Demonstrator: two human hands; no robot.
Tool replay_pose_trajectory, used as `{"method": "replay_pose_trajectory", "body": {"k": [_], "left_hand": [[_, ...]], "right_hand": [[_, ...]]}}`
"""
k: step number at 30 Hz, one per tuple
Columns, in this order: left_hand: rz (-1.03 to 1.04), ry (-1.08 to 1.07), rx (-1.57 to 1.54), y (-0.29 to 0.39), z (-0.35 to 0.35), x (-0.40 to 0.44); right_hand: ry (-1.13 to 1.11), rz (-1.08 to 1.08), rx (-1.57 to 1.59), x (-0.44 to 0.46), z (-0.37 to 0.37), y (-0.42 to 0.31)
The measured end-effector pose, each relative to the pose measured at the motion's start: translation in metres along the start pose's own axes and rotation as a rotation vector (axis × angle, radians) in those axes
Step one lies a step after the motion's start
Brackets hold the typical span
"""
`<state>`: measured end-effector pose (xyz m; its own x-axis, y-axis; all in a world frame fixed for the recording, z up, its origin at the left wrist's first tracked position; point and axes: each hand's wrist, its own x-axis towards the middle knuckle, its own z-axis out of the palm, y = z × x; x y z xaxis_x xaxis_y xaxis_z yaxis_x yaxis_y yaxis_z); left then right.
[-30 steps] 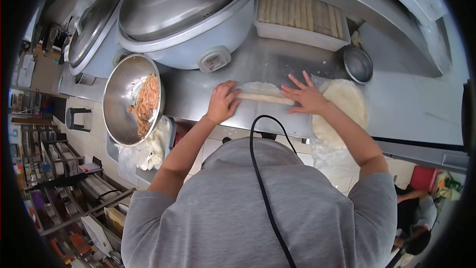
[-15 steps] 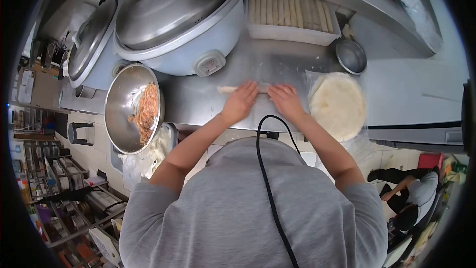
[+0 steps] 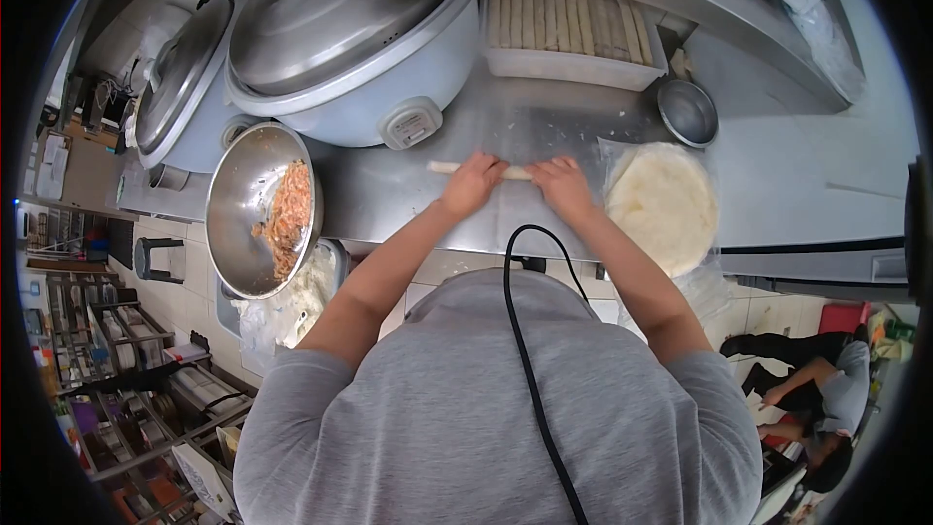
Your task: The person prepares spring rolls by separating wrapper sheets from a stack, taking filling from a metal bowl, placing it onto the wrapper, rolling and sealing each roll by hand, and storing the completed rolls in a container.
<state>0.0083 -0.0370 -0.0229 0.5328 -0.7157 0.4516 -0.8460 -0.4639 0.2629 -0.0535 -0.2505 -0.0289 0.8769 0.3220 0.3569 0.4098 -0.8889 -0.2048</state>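
Observation:
A thin pale roll lies crosswise on the steel counter, its left end sticking out past my left hand. The fingers of that hand are closed round the roll. My right hand is closed on the roll near its right end, a short gap away from the left hand. To the right, a stack of round pale wrappers lies on clear plastic. A steel bowl with an orange-pink filling stands at the left.
Two large lidded cookers stand at the back left. Behind my hands is a white tray of similar rolls, with a small metal bowl beside it. A person sits at the lower right.
Both hands have come closer together along the roll, their fingers curling from spread to closed. The pale sheet seen beside the roll earlier no longer shows. The seated person has shifted.

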Motion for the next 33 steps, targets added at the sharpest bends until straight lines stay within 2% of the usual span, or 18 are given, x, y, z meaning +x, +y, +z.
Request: {"method": "replay_pose_trajectory", "body": {"k": [3, 6, 8, 9, 11, 12, 14, 15, 17, 18, 20, 21, 23, 24, 26, 27, 29, 33], "left_hand": [[0.021, 0.007, -0.038, 0.02, -0.002, -0.025], [-0.067, -0.101, -0.159, 0.035, -0.016, -0.027], [-0.161, -0.211, 0.039, 0.034, -0.024, -0.015], [-0.162, -0.205, 0.04, 0.031, -0.022, -0.011], [-0.169, -0.13, 0.073, 0.024, -0.016, -0.001], [-0.167, -0.121, 0.076, 0.026, -0.018, 0.008], [-0.145, -0.114, -0.145, 0.03, -0.02, 0.029], [-0.143, -0.102, -0.138, 0.037, -0.029, 0.044], [-0.351, -0.329, -0.597, 0.049, -0.05, 0.071], [-0.347, -0.317, -0.591, 0.046, -0.053, 0.074], [-0.389, -0.392, -0.697, 0.042, -0.06, 0.078], [-0.386, -0.38, -0.692, 0.043, -0.067, 0.078], [-0.57, -0.329, -0.847, 0.049, -0.087, 0.076], [-0.571, -0.321, -0.843, 0.052, -0.095, 0.075], [-0.41, -0.149, -0.798, 0.057, -0.106, 0.074], [-0.412, -0.139, -0.796, 0.059, -0.111, 0.074], [-0.347, 0.149, -0.833, 0.064, -0.115, 0.074], [-0.416, 0.195, -0.855, 0.06, -0.128, 0.071]], "right_hand": [[0.043, -0.052, -0.002, -0.023, -0.004, -0.012], [-0.037, -0.062, 0.118, -0.027, -0.021, -0.015], [-0.076, 0.215, 0.141, -0.021, -0.038, -0.015], [-0.076, 0.21, 0.137, -0.017, -0.041, -0.011], [-0.297, 0.347, 0.188, -0.008, -0.048, -0.001], [-0.292, 0.342, 0.181, -0.003, -0.052, -0.001], [-0.223, 0.323, 0.223, 0.01, -0.059, -0.003], [-0.217, 0.313, 0.217, 0.019, -0.068, -0.008], [-0.111, 0.269, 0.527, 0.04, -0.098, -0.022], [-0.105, 0.258, 0.52, 0.049, -0.116, -0.031], [-0.036, 0.22, 0.699, 0.064, -0.15, -0.048], [-0.033, 0.209, 0.693, 0.069, -0.16, -0.053], [0.031, 0.156, 0.743, 0.075, -0.17, -0.063], [0.03, 0.148, 0.742, 0.077, -0.168, -0.066], [0.137, 0.104, 0.767, 0.082, -0.163, -0.07], [0.133, 0.094, 0.766, 0.086, -0.163, -0.074], [0.138, 0.235, 0.865, 0.094, -0.164, -0.084], [0.087, 0.139, 0.721, 0.107, -0.173, -0.093]]}}
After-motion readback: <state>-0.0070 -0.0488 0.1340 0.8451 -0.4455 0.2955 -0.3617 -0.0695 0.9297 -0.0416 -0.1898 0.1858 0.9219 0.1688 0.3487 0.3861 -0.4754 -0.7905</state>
